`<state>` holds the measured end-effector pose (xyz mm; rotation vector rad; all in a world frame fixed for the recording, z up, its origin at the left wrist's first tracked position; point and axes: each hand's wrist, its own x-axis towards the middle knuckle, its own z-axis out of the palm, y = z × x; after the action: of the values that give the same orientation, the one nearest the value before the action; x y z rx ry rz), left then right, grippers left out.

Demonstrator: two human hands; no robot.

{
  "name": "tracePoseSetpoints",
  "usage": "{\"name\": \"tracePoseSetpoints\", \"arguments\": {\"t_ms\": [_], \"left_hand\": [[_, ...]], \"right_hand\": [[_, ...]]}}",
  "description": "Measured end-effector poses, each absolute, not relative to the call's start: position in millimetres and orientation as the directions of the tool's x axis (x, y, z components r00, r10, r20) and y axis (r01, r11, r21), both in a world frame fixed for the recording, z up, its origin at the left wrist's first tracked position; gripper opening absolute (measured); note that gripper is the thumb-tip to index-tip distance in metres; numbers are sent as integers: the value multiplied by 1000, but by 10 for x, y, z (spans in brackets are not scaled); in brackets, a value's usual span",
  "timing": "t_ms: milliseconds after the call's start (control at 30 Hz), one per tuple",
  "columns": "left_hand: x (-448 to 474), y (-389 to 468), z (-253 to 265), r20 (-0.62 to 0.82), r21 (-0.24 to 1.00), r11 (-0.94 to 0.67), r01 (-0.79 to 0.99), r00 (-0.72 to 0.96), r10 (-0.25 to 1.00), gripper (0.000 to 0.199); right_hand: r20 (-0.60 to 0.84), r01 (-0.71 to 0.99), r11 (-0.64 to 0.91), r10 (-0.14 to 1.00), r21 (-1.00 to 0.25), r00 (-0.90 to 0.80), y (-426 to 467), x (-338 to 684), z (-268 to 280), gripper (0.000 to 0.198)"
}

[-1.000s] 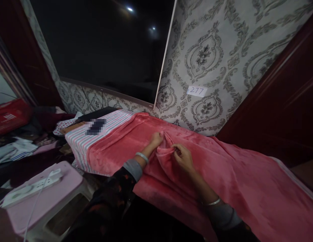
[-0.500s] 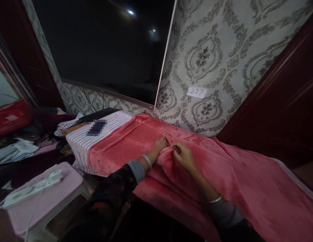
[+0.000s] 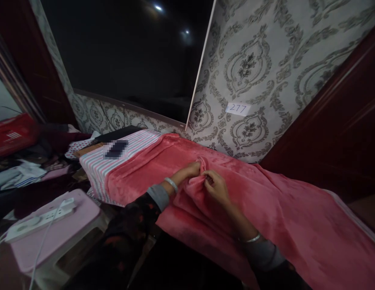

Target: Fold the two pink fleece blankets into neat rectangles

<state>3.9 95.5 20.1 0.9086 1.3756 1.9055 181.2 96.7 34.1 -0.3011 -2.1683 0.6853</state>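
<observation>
A plush pink-red blanket is spread over a long surface and hangs down its front edge. My left hand is closed on a gathered fold near the blanket's middle, its fingertips hidden by the cloth. Just to the right, my right hand pinches the same bunched fold between thumb and fingers. Creases run from the fold toward the front edge. Beyond the blanket's left end shows a striped cloth in white, grey and pink.
A blurred dark object lies on the striped cloth. At lower left, a pink stool carries a white power strip with a cable. Clothes and a red bag are piled behind it. A large dark screen hangs on the patterned wall.
Both hands keep hold of the fold and have shifted slightly to the left with it. The camera view has tilted a little.
</observation>
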Motion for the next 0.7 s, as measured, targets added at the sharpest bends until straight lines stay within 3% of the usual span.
{"name": "tracePoseSetpoints", "arguments": {"t_ms": [100,200,467,700], "left_hand": [[-40,743,225,164,982,-190,-12,-452,877,9],[-60,394,175,176,982,-188,15,-420,890,13],[385,-469,-57,440,895,-389,217,-567,697,25],[625,-558,-73,555,826,-411,385,-433,710,36]], "right_hand": [[649,-28,835,406,-550,-643,980,1800,314,23],[659,-41,851,373,-523,-653,1001,1799,276,23],[679,-56,883,316,-466,-663,974,1786,284,24],[696,-39,912,284,-409,-659,1002,1819,344,27]]}}
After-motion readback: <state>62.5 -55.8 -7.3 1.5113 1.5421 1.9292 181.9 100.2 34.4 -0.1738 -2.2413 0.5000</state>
